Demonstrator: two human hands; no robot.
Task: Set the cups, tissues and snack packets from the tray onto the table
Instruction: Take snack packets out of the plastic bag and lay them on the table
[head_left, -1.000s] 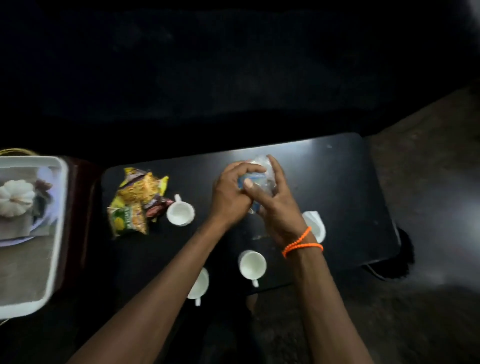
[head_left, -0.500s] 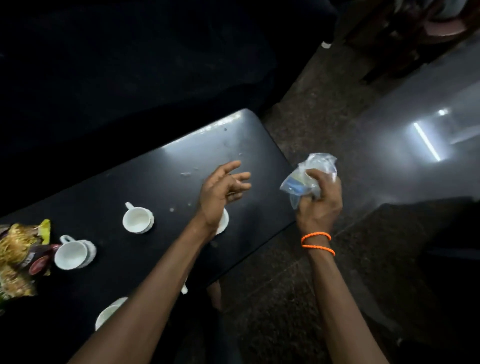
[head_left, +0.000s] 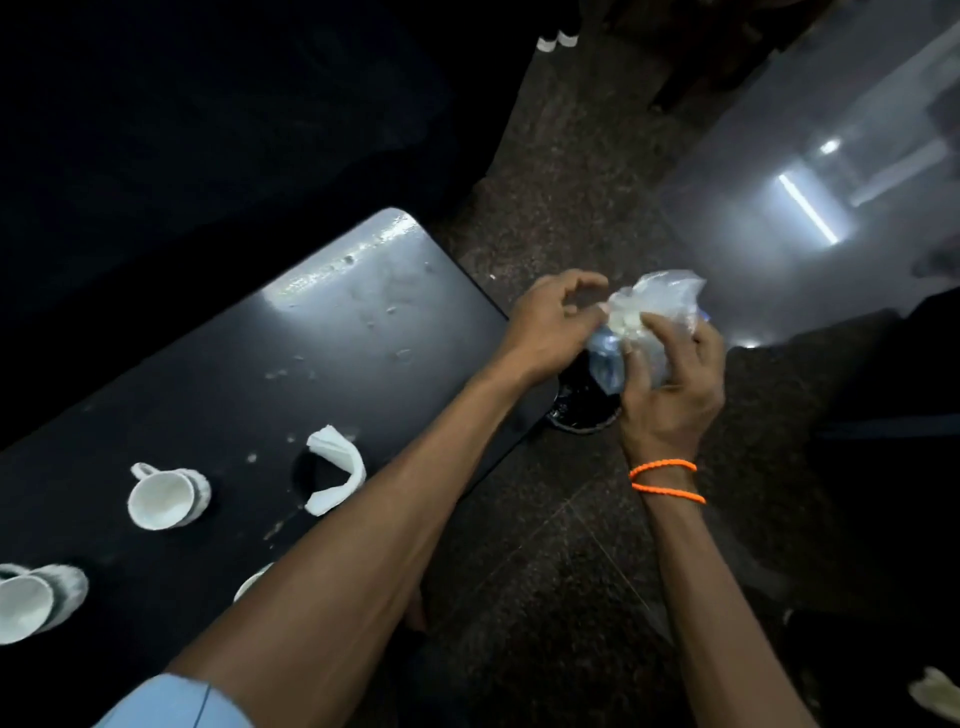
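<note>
My right hand (head_left: 672, 384) grips a clear plastic tissue packet (head_left: 652, 317) with white tissues inside, held off the right end of the black table (head_left: 332, 332), above the floor. My left hand (head_left: 550, 322) touches the packet's left side, its fingers pinching at the plastic or a tissue. A folded white tissue (head_left: 335, 467) lies on the table. A white cup (head_left: 166, 496) lies on its side to the left of it, another cup (head_left: 36, 603) sits at the left edge, and a third cup (head_left: 252, 582) peeks from under my left forearm.
A dark round object (head_left: 582, 410) sits on the speckled floor (head_left: 545, 545) just beyond the table's right corner, below my hands. A dark sofa fills the far side. A glossy surface reflecting a light strip (head_left: 810, 208) lies at the upper right.
The view swung right, and the snack packets and tray left the frame. My left hand moved from over the table to the packet held in my right hand.
</note>
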